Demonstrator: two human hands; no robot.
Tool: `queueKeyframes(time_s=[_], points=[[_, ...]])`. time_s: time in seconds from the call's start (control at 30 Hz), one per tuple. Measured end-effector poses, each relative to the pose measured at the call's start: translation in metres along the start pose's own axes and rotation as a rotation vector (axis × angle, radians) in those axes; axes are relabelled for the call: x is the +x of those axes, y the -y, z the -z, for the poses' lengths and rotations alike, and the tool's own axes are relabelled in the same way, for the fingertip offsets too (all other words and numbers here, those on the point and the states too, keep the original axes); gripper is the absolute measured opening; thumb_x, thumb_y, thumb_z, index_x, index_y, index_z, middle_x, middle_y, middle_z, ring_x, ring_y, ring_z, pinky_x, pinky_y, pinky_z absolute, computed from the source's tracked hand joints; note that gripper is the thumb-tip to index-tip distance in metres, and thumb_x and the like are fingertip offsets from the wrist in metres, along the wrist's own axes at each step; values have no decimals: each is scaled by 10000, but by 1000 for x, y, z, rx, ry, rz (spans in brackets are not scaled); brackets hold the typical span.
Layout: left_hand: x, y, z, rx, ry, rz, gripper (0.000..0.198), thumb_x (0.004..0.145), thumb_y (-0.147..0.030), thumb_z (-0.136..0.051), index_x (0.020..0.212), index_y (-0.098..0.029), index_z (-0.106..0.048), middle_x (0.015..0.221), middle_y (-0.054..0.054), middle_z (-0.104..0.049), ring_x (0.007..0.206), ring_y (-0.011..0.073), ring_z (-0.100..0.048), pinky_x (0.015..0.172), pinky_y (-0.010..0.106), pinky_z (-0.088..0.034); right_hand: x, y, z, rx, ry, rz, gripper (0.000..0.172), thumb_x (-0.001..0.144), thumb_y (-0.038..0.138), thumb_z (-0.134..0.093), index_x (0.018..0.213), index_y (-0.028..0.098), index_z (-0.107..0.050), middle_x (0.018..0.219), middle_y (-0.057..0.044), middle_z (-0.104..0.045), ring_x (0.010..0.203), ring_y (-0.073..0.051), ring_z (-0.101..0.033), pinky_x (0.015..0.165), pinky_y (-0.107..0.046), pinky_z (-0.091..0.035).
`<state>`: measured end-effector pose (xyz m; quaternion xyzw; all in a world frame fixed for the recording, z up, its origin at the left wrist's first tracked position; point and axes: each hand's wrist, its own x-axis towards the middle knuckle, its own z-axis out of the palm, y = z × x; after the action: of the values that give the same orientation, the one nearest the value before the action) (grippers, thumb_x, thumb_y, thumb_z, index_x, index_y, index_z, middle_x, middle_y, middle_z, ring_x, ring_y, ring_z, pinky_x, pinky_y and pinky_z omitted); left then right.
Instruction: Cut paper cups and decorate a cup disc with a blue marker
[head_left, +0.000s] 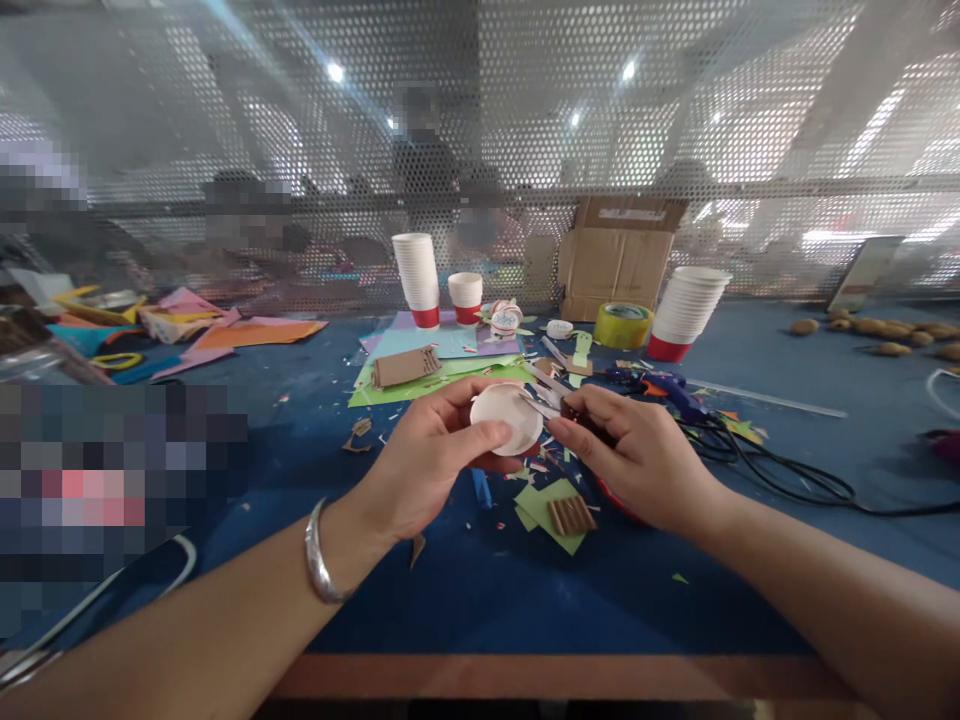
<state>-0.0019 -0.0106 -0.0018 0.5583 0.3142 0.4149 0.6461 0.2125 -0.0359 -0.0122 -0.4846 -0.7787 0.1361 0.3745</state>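
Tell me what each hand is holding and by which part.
The left hand grips a white paper cup around its wall, thumb on its base edge. The right hand holds what look like scissors by their dark handles.

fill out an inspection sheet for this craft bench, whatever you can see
surface: blue table cover, strewn with paper snippets.
job's things: white round paper cup, base toward the camera; what look like dark-handled metal scissors, blades at the cup's rim.
clutter: green paper scrap with brown corrugated card; stack of white red-based paper cups, another; yellow tape roll; coloured paper sheets; brown cardboard box.
grippers: left hand grips the cup; right hand holds the scissors.
cables: black cable running from a blue glue gun.
surroundings: perforated metal screen; blurred people behind it.
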Motion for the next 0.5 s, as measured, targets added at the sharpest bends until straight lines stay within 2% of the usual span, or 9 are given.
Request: queueKeyframes(time_s=[0.17,0.5], points=[[0,1,-3,9,-14,-29,344,818,-301,-781,1120,-175,-673,986,46,-735,849,191,-737,635,224,-614,-2,1,0,-14,-19,54,273,995,389,-512,823,180,-552,657,39,-492,578,-93,-417,553,-229,-341],[-3,-2,-2,-32,30,45,283,820,-265,-780,1068,-184,-670,944,28,-733,834,201,-753,588,196,-595,-3,7,2,-47,-13,42,303,988,396,-511,772,185,-541,624,41,-457,557,-97,-377,538,-245,-324]])
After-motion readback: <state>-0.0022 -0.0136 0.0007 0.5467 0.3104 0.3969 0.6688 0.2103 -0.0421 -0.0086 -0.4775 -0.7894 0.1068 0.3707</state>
